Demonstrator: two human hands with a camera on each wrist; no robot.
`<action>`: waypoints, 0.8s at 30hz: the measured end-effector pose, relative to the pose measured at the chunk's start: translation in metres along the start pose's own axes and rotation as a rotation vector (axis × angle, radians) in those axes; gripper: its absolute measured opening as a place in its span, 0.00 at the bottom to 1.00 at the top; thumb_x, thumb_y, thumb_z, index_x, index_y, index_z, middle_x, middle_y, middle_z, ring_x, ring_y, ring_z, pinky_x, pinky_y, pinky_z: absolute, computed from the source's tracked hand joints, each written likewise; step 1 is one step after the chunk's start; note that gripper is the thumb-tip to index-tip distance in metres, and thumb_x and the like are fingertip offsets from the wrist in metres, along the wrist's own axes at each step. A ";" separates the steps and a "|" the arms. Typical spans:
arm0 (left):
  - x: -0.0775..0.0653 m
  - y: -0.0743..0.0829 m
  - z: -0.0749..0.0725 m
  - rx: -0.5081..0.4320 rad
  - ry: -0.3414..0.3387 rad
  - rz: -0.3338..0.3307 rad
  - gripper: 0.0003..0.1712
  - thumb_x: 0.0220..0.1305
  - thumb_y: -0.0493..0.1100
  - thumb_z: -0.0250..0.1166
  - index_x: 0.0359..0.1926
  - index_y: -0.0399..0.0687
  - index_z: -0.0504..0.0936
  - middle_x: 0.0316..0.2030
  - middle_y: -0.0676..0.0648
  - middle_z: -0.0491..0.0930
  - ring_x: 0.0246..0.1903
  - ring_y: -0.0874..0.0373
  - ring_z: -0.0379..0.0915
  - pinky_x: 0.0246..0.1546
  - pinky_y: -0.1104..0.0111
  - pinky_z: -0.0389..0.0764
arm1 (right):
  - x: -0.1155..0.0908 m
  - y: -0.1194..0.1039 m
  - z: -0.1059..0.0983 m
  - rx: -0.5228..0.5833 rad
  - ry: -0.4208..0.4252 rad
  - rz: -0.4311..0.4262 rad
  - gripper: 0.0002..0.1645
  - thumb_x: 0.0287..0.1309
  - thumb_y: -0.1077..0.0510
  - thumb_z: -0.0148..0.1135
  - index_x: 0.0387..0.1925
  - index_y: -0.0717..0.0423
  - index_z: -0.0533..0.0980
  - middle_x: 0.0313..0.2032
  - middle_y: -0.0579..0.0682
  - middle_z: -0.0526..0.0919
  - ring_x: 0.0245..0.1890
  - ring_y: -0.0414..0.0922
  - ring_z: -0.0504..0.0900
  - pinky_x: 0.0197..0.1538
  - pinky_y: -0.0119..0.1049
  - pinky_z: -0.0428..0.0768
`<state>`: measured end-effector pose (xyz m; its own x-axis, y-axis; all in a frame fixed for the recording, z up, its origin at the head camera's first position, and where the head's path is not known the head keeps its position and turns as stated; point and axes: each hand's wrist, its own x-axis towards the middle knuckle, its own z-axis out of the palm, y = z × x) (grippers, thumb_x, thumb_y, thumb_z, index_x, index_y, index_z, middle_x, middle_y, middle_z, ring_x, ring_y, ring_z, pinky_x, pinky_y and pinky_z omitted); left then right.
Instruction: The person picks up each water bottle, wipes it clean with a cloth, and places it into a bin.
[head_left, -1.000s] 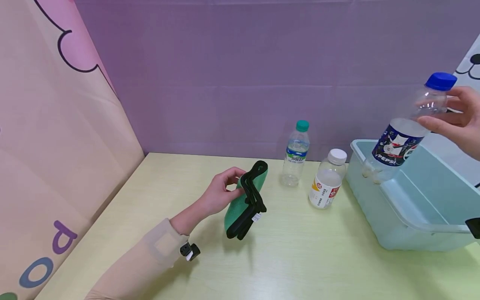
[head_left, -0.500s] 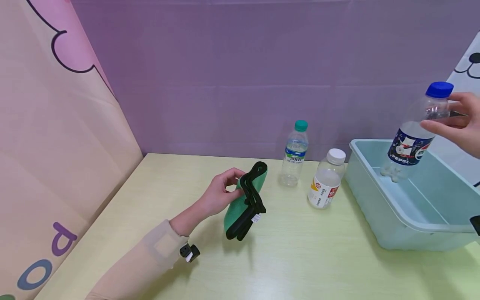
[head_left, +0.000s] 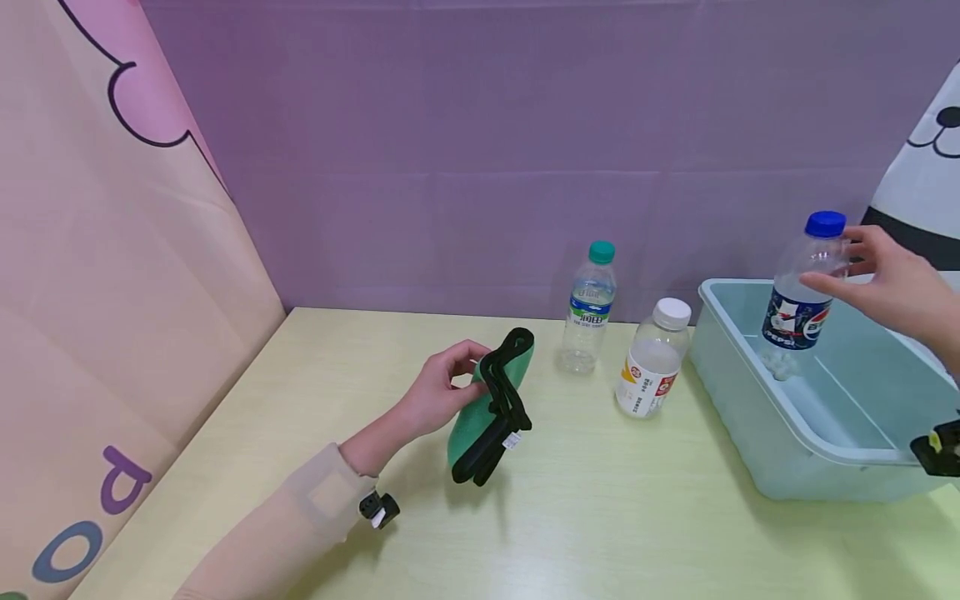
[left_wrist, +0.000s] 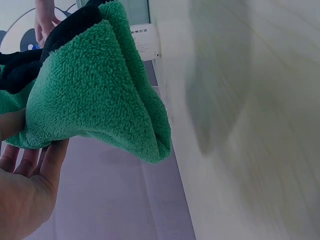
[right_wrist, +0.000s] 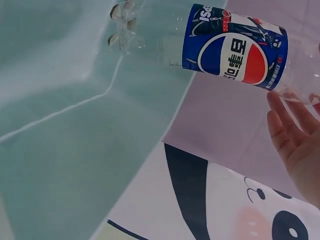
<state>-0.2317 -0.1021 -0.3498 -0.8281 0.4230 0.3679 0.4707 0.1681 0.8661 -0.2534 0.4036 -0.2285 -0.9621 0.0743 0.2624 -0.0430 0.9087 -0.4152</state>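
Observation:
My left hand [head_left: 442,387] pinches a folded green towel [head_left: 472,423] with black edging, held over the table; its plush side fills much of the left wrist view. At the right, my right hand [head_left: 885,271] grips the upper part of a clear Pepsi bottle [head_left: 797,321] with a blue cap [head_left: 826,224]. This bottle leans slightly, its base inside the light blue plastic basin [head_left: 795,433]. Whether the base touches the basin floor I cannot tell. In the right wrist view the Pepsi label [right_wrist: 235,47] shows clearly, with fingers [right_wrist: 285,130] against the bottle's shoulder.
A clear bottle with a green cap [head_left: 588,321] stands at the back of the table [head_left: 600,508]. Beside it, left of the basin, is a bottle with a white cap and white label [head_left: 647,379]. A purple backdrop [head_left: 435,150] hangs behind.
My right hand has carried the Pepsi bottle down into the basin, and it now stands more upright. The left hand and towel have barely moved.

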 end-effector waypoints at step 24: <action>0.000 -0.005 0.001 0.002 -0.006 0.001 0.15 0.60 0.26 0.62 0.49 0.36 0.77 0.42 0.42 0.79 0.42 0.49 0.77 0.39 0.64 0.80 | 0.006 0.021 0.004 -0.021 -0.289 0.015 0.53 0.67 0.47 0.56 0.63 0.83 0.37 0.55 0.84 0.52 0.50 0.80 0.62 0.43 0.65 0.75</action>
<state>-0.2333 -0.1020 -0.3545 -0.8257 0.4285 0.3668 0.4723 0.1698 0.8649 -0.2607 0.4214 -0.2388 -0.9996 -0.0294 -0.0042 -0.0253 0.9170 -0.3980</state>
